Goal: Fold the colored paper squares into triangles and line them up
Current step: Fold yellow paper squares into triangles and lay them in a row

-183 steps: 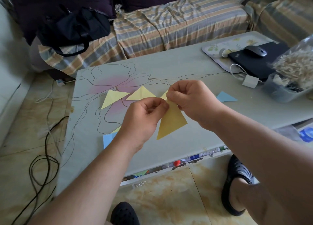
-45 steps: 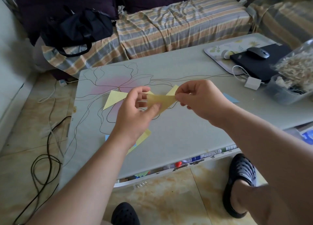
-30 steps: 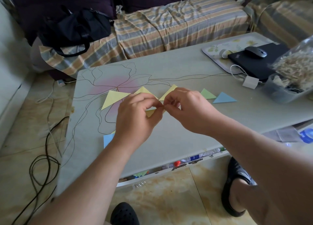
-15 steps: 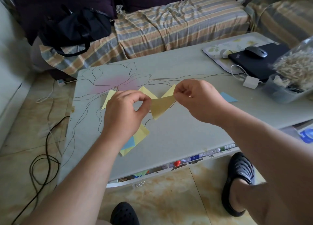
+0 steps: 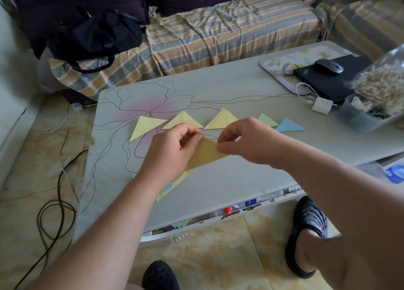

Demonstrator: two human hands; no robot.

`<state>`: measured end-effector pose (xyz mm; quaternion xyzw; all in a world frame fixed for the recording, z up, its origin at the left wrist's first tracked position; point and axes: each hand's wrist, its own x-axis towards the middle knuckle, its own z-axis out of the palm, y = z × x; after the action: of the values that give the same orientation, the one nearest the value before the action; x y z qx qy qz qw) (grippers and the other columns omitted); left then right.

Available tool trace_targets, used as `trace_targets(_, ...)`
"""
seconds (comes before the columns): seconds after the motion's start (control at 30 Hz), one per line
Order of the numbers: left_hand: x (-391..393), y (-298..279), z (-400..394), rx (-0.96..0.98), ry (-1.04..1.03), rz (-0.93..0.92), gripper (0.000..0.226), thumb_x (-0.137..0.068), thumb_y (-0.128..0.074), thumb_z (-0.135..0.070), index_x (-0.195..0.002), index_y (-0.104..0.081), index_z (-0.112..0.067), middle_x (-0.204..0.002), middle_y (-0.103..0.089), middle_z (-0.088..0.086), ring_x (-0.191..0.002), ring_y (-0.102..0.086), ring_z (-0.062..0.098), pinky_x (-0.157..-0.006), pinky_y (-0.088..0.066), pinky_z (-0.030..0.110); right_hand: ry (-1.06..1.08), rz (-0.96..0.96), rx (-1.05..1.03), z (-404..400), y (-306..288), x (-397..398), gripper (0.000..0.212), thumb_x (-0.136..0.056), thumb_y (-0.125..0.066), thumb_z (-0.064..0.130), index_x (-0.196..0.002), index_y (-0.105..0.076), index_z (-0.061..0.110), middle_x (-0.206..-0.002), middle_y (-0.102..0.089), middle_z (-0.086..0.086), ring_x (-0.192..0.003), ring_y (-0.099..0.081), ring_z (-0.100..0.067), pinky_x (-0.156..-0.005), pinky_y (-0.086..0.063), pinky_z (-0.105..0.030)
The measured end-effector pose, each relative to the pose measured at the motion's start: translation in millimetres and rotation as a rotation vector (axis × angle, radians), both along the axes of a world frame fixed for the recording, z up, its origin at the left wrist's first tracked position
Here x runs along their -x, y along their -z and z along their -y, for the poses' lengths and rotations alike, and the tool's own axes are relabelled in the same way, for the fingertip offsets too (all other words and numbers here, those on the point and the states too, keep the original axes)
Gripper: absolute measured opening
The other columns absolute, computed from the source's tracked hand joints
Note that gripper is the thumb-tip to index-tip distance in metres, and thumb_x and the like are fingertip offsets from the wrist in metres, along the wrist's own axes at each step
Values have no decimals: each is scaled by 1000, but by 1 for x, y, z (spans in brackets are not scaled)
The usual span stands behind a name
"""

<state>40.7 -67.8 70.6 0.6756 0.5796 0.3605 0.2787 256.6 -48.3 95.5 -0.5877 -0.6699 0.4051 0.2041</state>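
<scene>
Both hands hold a yellow folded paper [image 5: 205, 154] just above the grey table [image 5: 240, 180]. My left hand [image 5: 172, 150] pinches its left upper edge and my right hand [image 5: 247, 141] pinches its right upper corner. Behind them a row of folded triangles lies on the table: three yellow triangles [image 5: 145, 127], [image 5: 182, 120], [image 5: 222, 119], then a green triangle [image 5: 266, 119] and a blue triangle [image 5: 288, 125]. A small stack of unfolded yellow and blue squares [image 5: 175, 183] lies under my left wrist, mostly hidden.
At the table's right end stand a patterned tray [image 5: 282, 59], a black laptop [image 5: 328, 80] with a mouse [image 5: 329, 66], a white charger [image 5: 321, 105] and a clear tub of pale shreds [image 5: 380, 97]. A striped sofa [image 5: 218, 27] with a black bag [image 5: 96, 36] lies behind. Cables [image 5: 54, 213] trail on the floor.
The yellow paper has come lower toward the table, and both hands have shifted their pinch along its top edge. The green triangle in the row shows again.
</scene>
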Motion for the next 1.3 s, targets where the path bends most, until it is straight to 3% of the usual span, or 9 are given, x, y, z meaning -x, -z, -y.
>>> trace_targets(0.13,-7,-3,2,33,-6,68,5,-99,-69,-33,-101,-74,-34,-87,-76,-13,-76,-63,3,-66,-45,13,37,-79,7,3,2,11,9,-88,-79,30,-82,-76,24,-79,-68,3,-49,-46,-2,-48,-40,-19)
trace_targets(0.27,-8,-5,2,203,63,238,28,-92,-78,-34,-119,-69,-36,-98,-80,-11,-89,-73,12,-79,-56,33,105,-174,18,-1,-2,11,14,-84,-83,31,-78,-75,21,-72,-64,4,-59,-53,-11,-60,-46,-30)
trace_targets(0.33,-7,-3,0,234,77,260,29,-89,-83,-25,-115,-74,-31,-95,-81,-6,-87,-75,16,-83,-59,38,112,-176,-2,-4,-2,9,14,-84,-84,29,-77,-75,22,-73,-67,3,-59,-54,-11,-60,-47,-28)
trace_targets(0.5,-5,-1,-4,288,-7,335,13,-89,-81,-11,-100,-77,-17,-82,-78,8,-70,-67,17,-77,-58,36,105,-80,-97,-9,-3,0,14,-88,-80,26,-77,-73,21,-64,-64,5,-49,-52,-8,-42,-39,-16)
trace_targets(0.7,-1,3,-9,289,-22,306,17,-89,-78,-1,-99,-77,-14,-82,-78,7,-71,-69,16,-80,-60,37,102,-101,-59,-20,7,-9,13,-88,-81,26,-80,-72,20,-71,-55,0,-56,-44,-14,-55,-37,-30)
trace_targets(0.9,-6,12,-16,381,39,269,31,-88,-75,6,-102,-78,-22,-88,-80,-2,-80,-72,13,-85,-60,31,93,-80,-17,-27,19,-19,12,-91,-79,28,-82,-72,23,-71,-50,1,-61,-44,-17,-59,-35,-31)
trace_targets(1.03,-20,20,-21,468,25,335,34,-88,-69,11,-100,-76,-20,-82,-77,-3,-78,-68,15,-85,-60,30,96,-51,18,-26,31,-29,12,-93,-76,32,-87,-72,23,-69,-54,1,-59,-50,-17,-58,-40,-30)
trace_targets(1.13,-34,20,-27,471,-39,455,32,-88,-65,14,-102,-75,-13,-79,-69,2,-68,-62,13,-74,-60,22,197,-219,163,-26,30,-40,21,-93,-74,43,-100,-72,23,-82,-68,0,-62,-60,-17,-66,-50,-31)
trace_targets(1.3,-56,17,-35,476,-208,761,25,-92,-65,9,-105,-72,-11,-84,-71,3,-68,-64,9,-71,-60,22,360,-518,384,-19,32,-47,31,-90,-77,46,-107,-73,21,-99,-69,-5,-74,-59,-23,-73,-50,-34)
